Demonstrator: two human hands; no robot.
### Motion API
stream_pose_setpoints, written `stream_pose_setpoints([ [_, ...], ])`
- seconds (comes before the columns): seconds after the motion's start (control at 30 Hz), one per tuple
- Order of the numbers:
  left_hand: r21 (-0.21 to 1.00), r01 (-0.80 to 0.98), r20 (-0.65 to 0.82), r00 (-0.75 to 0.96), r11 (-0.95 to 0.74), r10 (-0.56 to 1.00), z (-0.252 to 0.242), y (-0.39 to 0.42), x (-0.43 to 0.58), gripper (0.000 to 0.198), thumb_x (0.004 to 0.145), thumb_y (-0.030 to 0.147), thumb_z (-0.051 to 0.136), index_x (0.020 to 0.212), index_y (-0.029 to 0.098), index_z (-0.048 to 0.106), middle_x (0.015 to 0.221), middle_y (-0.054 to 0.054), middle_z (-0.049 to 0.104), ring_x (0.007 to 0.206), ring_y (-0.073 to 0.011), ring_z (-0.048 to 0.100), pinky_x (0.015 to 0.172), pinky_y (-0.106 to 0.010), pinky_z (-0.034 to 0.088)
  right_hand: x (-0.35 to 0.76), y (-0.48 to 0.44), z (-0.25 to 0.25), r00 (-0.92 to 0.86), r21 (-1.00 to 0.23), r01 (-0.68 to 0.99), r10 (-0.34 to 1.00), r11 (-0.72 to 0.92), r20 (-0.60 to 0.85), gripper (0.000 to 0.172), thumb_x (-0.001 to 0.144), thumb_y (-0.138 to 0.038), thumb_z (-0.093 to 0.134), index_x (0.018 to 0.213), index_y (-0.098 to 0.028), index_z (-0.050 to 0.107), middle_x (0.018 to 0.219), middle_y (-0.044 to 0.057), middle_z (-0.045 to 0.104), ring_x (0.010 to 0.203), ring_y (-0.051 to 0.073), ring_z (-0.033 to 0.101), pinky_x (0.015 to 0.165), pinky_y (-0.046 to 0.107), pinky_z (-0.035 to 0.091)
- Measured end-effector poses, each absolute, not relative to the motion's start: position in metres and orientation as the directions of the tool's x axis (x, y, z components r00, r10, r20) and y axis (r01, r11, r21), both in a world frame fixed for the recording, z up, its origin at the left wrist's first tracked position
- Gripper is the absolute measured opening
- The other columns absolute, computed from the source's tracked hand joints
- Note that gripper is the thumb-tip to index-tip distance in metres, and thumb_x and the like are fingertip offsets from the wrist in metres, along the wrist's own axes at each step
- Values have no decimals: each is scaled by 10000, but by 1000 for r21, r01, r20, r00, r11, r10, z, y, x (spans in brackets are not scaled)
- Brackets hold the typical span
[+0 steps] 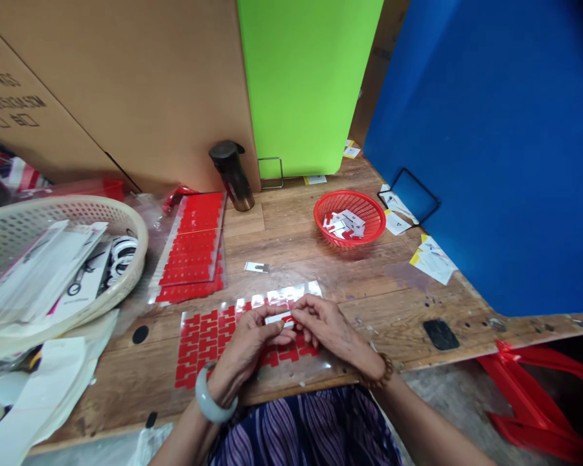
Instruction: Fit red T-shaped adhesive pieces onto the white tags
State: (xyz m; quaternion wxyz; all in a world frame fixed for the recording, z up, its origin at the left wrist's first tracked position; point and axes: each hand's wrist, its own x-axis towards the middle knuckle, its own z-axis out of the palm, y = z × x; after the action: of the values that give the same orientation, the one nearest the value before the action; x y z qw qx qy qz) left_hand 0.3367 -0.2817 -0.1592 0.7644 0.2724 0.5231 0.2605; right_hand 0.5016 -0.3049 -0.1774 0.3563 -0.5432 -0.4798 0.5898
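Together, the left hand [250, 343] and right hand [323, 323] pinch a small white piece [278, 318] between fingertips, just above a red sticker sheet [201, 346] on the table [369, 291]. Beyond sit a red basket [350, 219] and sheet stack [194, 249].

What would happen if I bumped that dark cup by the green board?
The dark cup is tall and narrow and already leans, so it would probably tip easily. It looks round, so it might roll across the table. Its shiny sides could be slippery.
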Motion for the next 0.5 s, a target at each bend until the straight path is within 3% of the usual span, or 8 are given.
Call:
stream_pose_setpoints([
  [0.13,717,-130,-605,372,685,704,-156,-284,338,392,655,167,756,1000,73,596,716,-95,711,612,-141,679,617,-208,539,499,-301,-186,-219,-906,-120,901,-406,-375,262,781,-415,591,768,-159,540,511,-55,554,351,54,461,347,152,349],
  [0.23,777,-185,-531,320,601,785,-158,-285,337,468,644,244,773,1043,112,564,756,-61,695,654,-144,673,641,-231,529,513,-293,-186,-133,-850,-316,906,-422,-401,282,713,-405,684,733,-162,543,554,-24,612,390,73,529,368,165,405],
  [0.37,829,-166,-490,246,534,836,-169,-286,332,443,650,285,763,1013,126,564,760,-32,652,644,-129,645,662,-260,513,542,-276,-173,164,-804,-566,931,-181,-325,232,690,-338,732,773,-203,563,664,-17,654,528,93,606,460,185,484],
  [0.43,814,-153,-515,258,560,818,-175,-288,332,416,647,289,763,981,125,578,773,-24,628,649,-121,634,681,-266,505,547,-267,-167,239,-793,-603,928,-88,-285,249,695,-341,727,850,-219,576,756,-9,674,606,97,628,521,192,512],
  [0.5,793,-159,-536,280,589,797,-179,-290,333,411,630,289,773,958,127,586,803,-24,612,687,-127,635,711,-273,498,541,-257,-166,222,-831,-547,940,-99,-258,295,715,-350,704,936,-219,558,840,4,672,647,99,633,558,200,517],
])
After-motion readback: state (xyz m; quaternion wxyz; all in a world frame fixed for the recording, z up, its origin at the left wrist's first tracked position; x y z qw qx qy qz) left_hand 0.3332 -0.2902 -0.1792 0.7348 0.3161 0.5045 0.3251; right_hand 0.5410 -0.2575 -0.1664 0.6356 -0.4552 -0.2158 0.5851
